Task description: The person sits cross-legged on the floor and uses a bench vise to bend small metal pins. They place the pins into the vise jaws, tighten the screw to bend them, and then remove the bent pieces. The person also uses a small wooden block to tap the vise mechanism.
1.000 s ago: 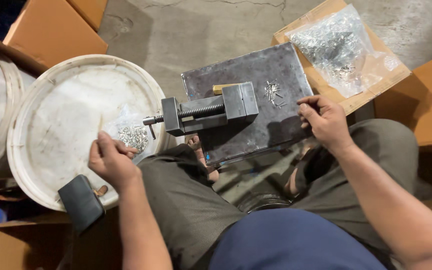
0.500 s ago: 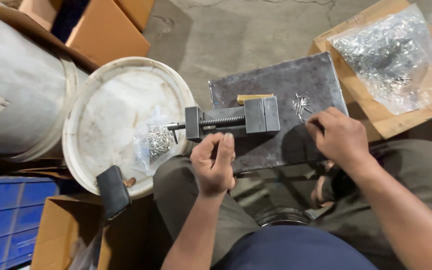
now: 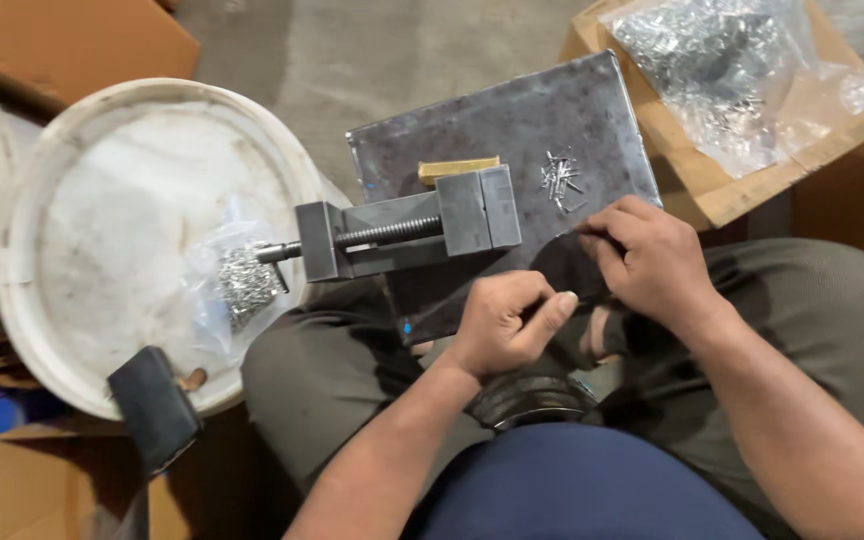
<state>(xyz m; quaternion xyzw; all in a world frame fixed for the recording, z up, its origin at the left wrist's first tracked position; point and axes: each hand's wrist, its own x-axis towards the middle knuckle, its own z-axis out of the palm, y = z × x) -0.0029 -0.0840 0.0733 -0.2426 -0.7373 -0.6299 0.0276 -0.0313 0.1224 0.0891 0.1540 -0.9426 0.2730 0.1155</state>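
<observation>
My right hand (image 3: 652, 265) grips a small dark flat piece (image 3: 564, 265) at the near edge of a grey steel plate (image 3: 512, 120). Just left of it, my left hand (image 3: 507, 325) has thumb and forefinger pinched together, the fingertip touching the dark piece; anything between the fingers is too small to see. A steel vise (image 3: 407, 230) lies on the plate, its screw pointing left. Behind it are a brass block (image 3: 457, 168) and a small pile of metal pins (image 3: 559, 180).
A white bucket lid (image 3: 102, 200) at left carries a clear bag of small metal parts (image 3: 237, 280) and a hammer (image 3: 152, 405) at its near rim. A cardboard box (image 3: 722, 205) with a bag of metal parts (image 3: 722, 70) stands at the top right. More cardboard boxes lie around.
My left hand came away from the bag on the lid and moved right to meet my right hand. My right hand now holds the dark piece at the plate's near edge.
</observation>
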